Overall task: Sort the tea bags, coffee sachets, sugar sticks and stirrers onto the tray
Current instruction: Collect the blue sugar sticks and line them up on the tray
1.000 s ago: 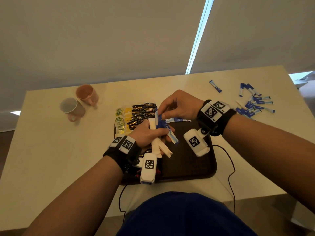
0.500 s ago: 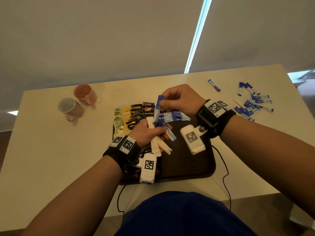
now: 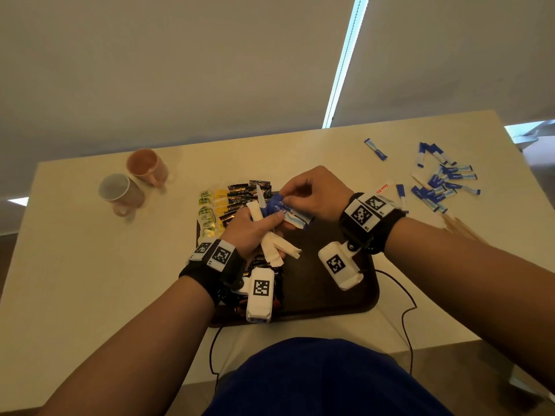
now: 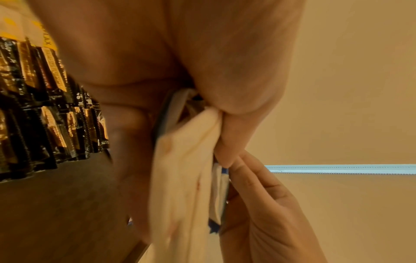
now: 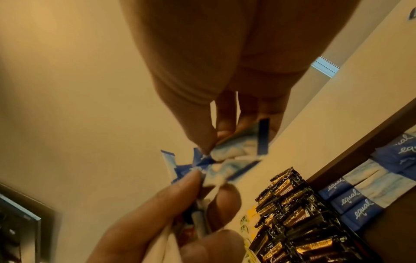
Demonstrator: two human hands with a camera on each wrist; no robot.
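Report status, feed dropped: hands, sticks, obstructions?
Left hand grips mixed white and blue sticks. Right hand pinches blue sugar sticks from the bunch. Tray space open below.

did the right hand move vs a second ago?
Yes, slightly. The right hand still pinches a blue sugar stick from the left hand's bundle, but sits a bit farther from the tray's near edge, toward the coffee sachets.

We could not count the sachets (image 3: 277, 210) bunched in the left hand (image 3: 250, 229); its wrist camera (image 3: 260, 292) hid the tray (image 3: 330, 301) contents at 7 o'clock.
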